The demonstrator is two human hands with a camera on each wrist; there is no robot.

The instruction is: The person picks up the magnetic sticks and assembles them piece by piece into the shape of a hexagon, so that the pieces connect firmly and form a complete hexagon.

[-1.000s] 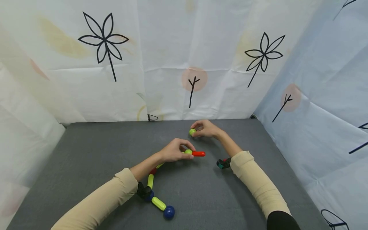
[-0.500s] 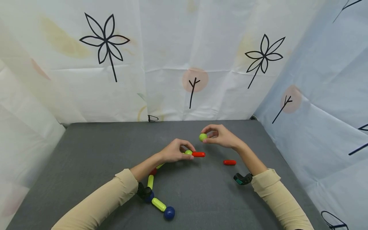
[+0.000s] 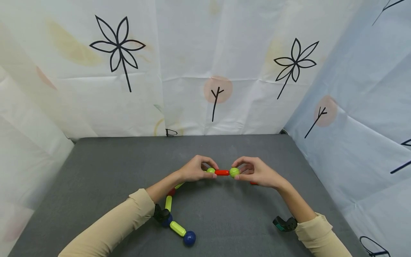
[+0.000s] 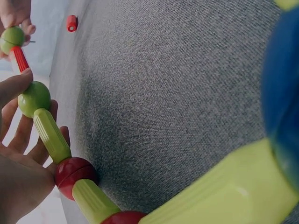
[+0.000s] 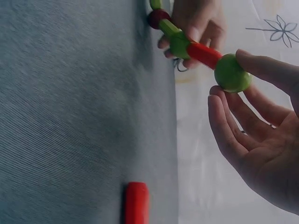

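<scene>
My left hand (image 3: 192,169) pinches a green ball (image 4: 34,99) in a chain of toy rods and balls. From that ball a red rod (image 3: 222,172) points right. At its other end a second green ball (image 5: 232,73) sits between my right hand's thumb and fingers, meeting the rod's tip. My right hand (image 3: 259,172) is level with the left one. Back along the chain come a yellow-green rod (image 4: 52,136), a red ball (image 4: 76,177), more yellow-green rods and a blue ball (image 3: 189,238) at the near end. The left forearm covers part of the chain.
A loose red rod (image 5: 136,204) lies on the grey cloth-covered table (image 3: 224,221), mostly hidden behind my right hand in the head view. White patterned sheets (image 3: 186,57) hang behind the table and at both sides.
My right hand has brought the green ball down and toward the near side, to the red rod's free end. The loose red rod came into sight, then was partly covered. My left hand stayed still.
</scene>
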